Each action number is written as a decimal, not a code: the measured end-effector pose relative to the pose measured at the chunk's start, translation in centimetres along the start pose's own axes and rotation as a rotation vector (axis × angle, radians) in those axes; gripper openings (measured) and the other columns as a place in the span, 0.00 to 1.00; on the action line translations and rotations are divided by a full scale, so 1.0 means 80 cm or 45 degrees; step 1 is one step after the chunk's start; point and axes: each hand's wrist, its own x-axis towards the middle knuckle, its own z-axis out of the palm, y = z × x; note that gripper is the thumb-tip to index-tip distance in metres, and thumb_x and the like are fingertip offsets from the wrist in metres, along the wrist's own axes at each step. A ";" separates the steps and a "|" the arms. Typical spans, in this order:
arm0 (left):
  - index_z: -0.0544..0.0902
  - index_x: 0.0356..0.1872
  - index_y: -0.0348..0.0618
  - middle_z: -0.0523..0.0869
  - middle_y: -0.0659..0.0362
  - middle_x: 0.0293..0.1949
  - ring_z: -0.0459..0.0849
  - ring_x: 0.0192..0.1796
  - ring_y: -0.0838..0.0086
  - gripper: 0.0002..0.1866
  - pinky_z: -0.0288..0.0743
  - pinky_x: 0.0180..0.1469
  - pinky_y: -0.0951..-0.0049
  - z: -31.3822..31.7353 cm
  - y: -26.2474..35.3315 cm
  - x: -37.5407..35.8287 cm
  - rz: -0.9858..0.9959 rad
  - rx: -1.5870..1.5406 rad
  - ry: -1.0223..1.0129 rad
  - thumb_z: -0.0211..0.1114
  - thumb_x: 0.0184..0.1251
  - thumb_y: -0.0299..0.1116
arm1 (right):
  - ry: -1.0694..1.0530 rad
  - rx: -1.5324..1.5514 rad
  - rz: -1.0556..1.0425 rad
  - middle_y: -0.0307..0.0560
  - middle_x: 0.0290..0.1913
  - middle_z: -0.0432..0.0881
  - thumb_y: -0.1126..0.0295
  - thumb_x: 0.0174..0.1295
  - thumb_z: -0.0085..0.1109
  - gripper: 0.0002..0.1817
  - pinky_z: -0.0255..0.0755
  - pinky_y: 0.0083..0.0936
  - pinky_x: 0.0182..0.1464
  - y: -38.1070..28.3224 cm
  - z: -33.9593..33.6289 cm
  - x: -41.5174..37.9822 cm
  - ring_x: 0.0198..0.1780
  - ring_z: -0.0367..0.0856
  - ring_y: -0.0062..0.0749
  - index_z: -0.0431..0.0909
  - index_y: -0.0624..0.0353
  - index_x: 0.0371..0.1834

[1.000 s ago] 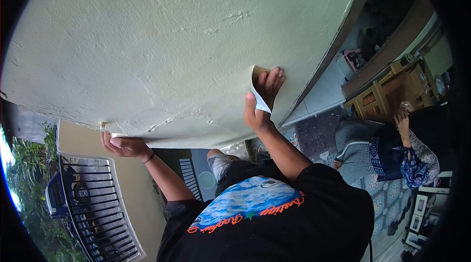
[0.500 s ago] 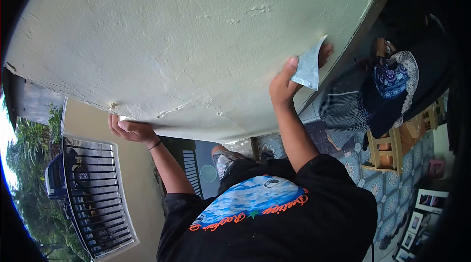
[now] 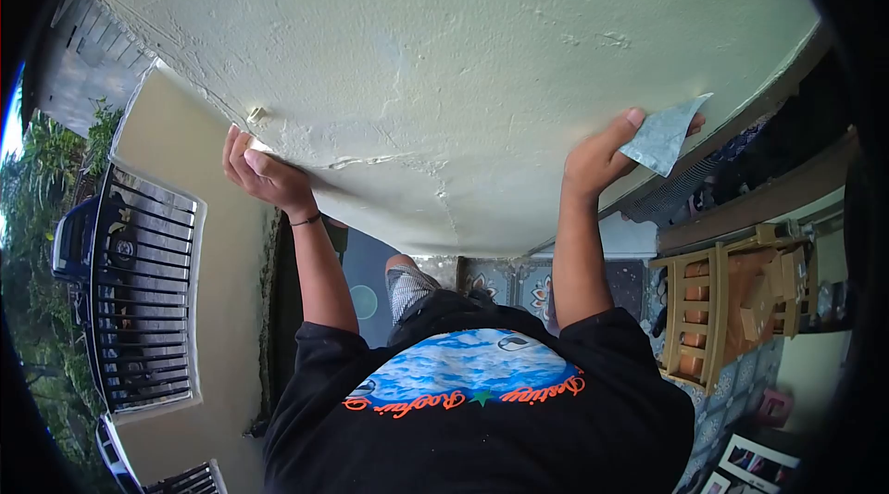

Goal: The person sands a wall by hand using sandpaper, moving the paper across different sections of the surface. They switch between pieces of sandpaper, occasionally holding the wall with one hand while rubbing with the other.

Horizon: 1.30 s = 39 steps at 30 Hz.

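Observation:
A pale, rough-plastered wall fills the upper part of the head view, with a raised crack running across its lower part. My right hand grips a thin grey sheet piece, roughly four-sided, near the wall's right edge. Its thumb lies on the near face while fingertips show past the far side. My left hand is closed at the wall's left edge, below a small cream-coloured stub. Something pale shows by its fingers, too small to name.
Left of me stands a cream wall with a black-barred opening; a vehicle and greenery lie beyond. To the right are a wooden bench, patterned floor tiles and a white-framed shelf.
The view has swung, so the wall and both hands sit farther right. The other person at the right has mostly gone from sight. Both hands keep their grips.

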 end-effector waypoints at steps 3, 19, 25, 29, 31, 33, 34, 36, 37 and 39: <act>0.77 0.40 0.35 0.79 0.48 0.50 0.73 0.54 0.58 0.20 0.62 0.59 0.59 -0.001 -0.003 0.000 0.014 0.020 0.002 0.42 0.69 0.40 | -0.276 -0.275 -0.209 0.74 0.72 0.32 0.54 0.70 0.30 0.37 0.20 0.57 0.70 -0.034 0.010 -0.039 0.75 0.28 0.62 0.40 0.76 0.70; 0.78 0.39 0.37 0.80 0.49 0.49 0.74 0.54 0.58 0.19 0.63 0.58 0.60 -0.001 -0.004 0.003 0.044 0.034 0.017 0.41 0.68 0.39 | -0.478 -0.451 -0.506 0.67 0.74 0.27 0.56 0.71 0.29 0.37 0.18 0.54 0.70 0.025 -0.007 -0.136 0.75 0.22 0.58 0.30 0.72 0.72; 0.77 0.40 0.34 0.79 0.48 0.50 0.73 0.54 0.58 0.20 0.63 0.58 0.59 0.001 -0.003 0.003 0.041 0.010 0.003 0.40 0.68 0.39 | 0.037 0.169 0.249 0.66 0.74 0.32 0.60 0.72 0.29 0.34 0.20 0.46 0.72 0.000 0.007 -0.003 0.76 0.26 0.52 0.34 0.74 0.71; 0.77 0.41 0.33 0.79 0.47 0.50 0.73 0.54 0.57 0.20 0.63 0.58 0.59 0.000 -0.004 0.000 0.055 0.001 -0.002 0.40 0.67 0.38 | -0.238 -0.192 -0.297 0.69 0.73 0.38 0.61 0.68 0.40 0.35 0.20 0.58 0.70 -0.053 0.017 -0.035 0.75 0.31 0.58 0.43 0.75 0.71; 0.77 0.41 0.33 0.79 0.46 0.50 0.73 0.54 0.57 0.21 0.63 0.58 0.58 -0.001 -0.004 0.002 0.067 0.024 -0.005 0.40 0.68 0.39 | -0.455 -0.303 -0.601 0.71 0.73 0.40 0.60 0.66 0.43 0.35 0.20 0.63 0.68 -0.021 0.012 -0.114 0.75 0.32 0.63 0.47 0.72 0.71; 0.77 0.41 0.32 0.78 0.46 0.50 0.74 0.54 0.57 0.21 0.63 0.58 0.58 -0.001 -0.002 0.004 0.085 0.024 -0.014 0.39 0.68 0.39 | -0.390 -0.284 -0.601 0.70 0.73 0.40 0.60 0.66 0.42 0.34 0.20 0.63 0.68 0.016 0.003 -0.117 0.75 0.31 0.63 0.49 0.68 0.71; 0.77 0.42 0.32 0.78 0.46 0.50 0.74 0.54 0.56 0.22 0.63 0.58 0.57 -0.001 -0.004 0.004 0.105 0.038 -0.019 0.39 0.69 0.40 | -0.316 -0.210 -0.468 0.69 0.73 0.38 0.59 0.67 0.39 0.34 0.19 0.60 0.69 0.016 0.000 -0.092 0.75 0.31 0.60 0.47 0.68 0.72; 0.77 0.42 0.32 0.78 0.45 0.50 0.74 0.54 0.56 0.22 0.63 0.59 0.57 -0.003 -0.008 0.000 0.090 0.053 -0.025 0.38 0.69 0.40 | -0.139 -0.063 -0.230 0.68 0.74 0.35 0.59 0.71 0.32 0.34 0.18 0.52 0.70 0.003 -0.001 -0.021 0.75 0.29 0.59 0.39 0.72 0.72; 0.77 0.42 0.32 0.78 0.45 0.50 0.74 0.54 0.56 0.22 0.63 0.59 0.57 -0.001 -0.009 0.001 0.096 0.045 -0.027 0.38 0.69 0.40 | -0.054 0.032 -0.135 0.67 0.74 0.34 0.59 0.71 0.31 0.34 0.19 0.53 0.70 -0.002 0.005 0.003 0.75 0.29 0.59 0.37 0.73 0.72; 0.77 0.42 0.32 0.78 0.45 0.50 0.74 0.54 0.56 0.22 0.63 0.59 0.57 -0.001 -0.008 0.001 0.121 0.050 -0.013 0.39 0.69 0.41 | 0.042 -0.012 -0.061 0.69 0.74 0.38 0.59 0.69 0.33 0.35 0.20 0.55 0.70 -0.037 0.016 0.036 0.75 0.32 0.60 0.40 0.75 0.71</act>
